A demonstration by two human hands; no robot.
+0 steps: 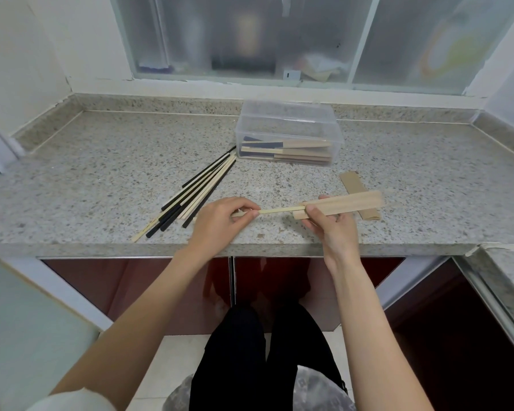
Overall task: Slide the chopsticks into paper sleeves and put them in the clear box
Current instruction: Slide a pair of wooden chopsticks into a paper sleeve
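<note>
My left hand [223, 219] pinches the near end of a pale wooden chopstick pair [281, 210] held level above the counter's front. Its far end sits inside a tan paper sleeve [350, 202], which my right hand [328, 225] grips at the open mouth. A loose pile of black and pale chopsticks [196, 192] lies fanned on the counter to the left. The clear box [288, 134] stands at the back, with several sleeved pairs lying inside. Spare paper sleeves [353, 185] lie flat behind my right hand, partly hidden by the held sleeve.
The speckled stone counter [116, 161] runs wall to wall under a frosted window [250, 40]. Its front edge lies just below my hands. A second counter section [511, 268] juts out at the right. My legs in dark trousers are below.
</note>
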